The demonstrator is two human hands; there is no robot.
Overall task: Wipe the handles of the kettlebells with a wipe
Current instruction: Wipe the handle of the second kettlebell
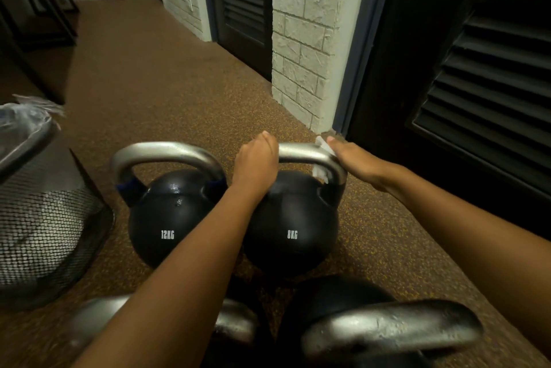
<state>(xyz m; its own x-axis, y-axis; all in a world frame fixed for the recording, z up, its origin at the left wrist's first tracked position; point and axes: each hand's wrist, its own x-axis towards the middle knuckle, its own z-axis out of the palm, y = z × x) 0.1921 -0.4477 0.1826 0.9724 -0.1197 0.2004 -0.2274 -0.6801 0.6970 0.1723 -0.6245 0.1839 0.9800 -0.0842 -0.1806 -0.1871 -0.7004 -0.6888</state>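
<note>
- Your right hand [353,160] presses a thin white wipe [322,159] flat against the right bend of the smooth silver steel handle [304,154], palm down; whether the fingers curl fully round the bar is hidden.
- Your left hand [256,164] is closed over the opposite bend of that handle, most likely to steady it while the wipe rubs.
- Below both grips sits the round glossy black kettlebell marked 8KG [290,224], resting on the speckled brown rubber floor [167,93].
- Just left of your left hand stands a matching black kettlebell marked 12KG [167,218], touching or nearly touching the first, its handle bare.
- Nearer you than the grips lie two more dull grey kettlebell handles [387,332], blurred.
- Farther left of the grips, a black wire-mesh bin [44,233] with a plastic liner waits, probably for the used wipe.
</note>
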